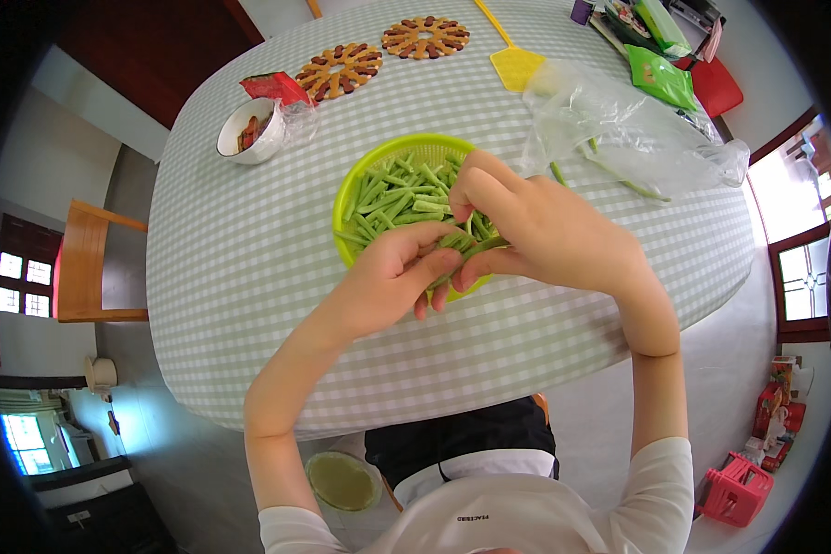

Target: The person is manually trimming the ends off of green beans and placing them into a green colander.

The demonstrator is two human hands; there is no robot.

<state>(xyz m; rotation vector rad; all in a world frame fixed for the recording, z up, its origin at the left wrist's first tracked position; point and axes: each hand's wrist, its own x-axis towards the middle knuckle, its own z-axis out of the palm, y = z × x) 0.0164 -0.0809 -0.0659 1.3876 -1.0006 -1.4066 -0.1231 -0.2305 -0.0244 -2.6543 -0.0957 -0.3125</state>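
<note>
A lime-green plastic colander (347,181) stands on the checked tablecloth, holding many cut pieces of green bean (395,194). Over its near side, my left hand (395,277) is closed round a small bunch of green bean pieces (455,241). Close against it, my right hand (554,228) grips a green bean (486,246) between thumb and fingers. To the right, a clear plastic bag (595,118) lies with a few long beans (637,188) under or inside it.
Behind to the left are a white bowl (270,142) with brownish contents and a red packet (277,86). Two round trivets (339,69) and a yellow fly swatter (516,68) lie further back. A green packet (661,77) is at the back right.
</note>
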